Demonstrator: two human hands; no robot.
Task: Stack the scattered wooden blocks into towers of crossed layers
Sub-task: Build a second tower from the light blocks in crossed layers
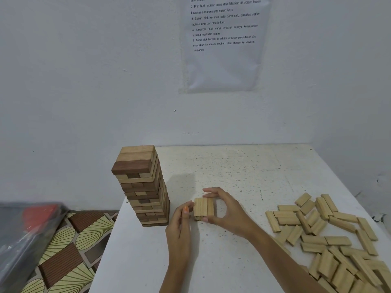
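A low stack (203,208) of pale wooden blocks sits near the middle of the white table (243,166). Its top layer is three blocks lying side by side, their length running from 12 to 6 o'clock. How many layers lie beneath cannot be told.

The right hand (228,210) comes in from 5 o'clock and arches over the stack's right side. Its grip is clamped on the stack lengthwise, with the fingers curled onto the far end and the thumb pressed on the near end. The left hand (179,227) reaches up from 6 o'clock at the stack's 9 o'clock side, its grip apart and the fingers fairly straight. They lie just beside the stack's left face. Whether they touch it cannot be told.

At 9 o'clock from the low stack, close to the table's left edge, stands a tall tower (143,191) of crossed layers in mixed light and dark wood, with a dark block in its top layer. From 3 to 5 o'clock the loose blocks (330,240) lie scattered and overlapping, well apart from the stack.

A printed sheet (224,49) hangs on the wall (84,81) at 12 o'clock. At 8 o'clock, below the table, lie a patterned floor mat (69,250) and a plastic bag (25,229).
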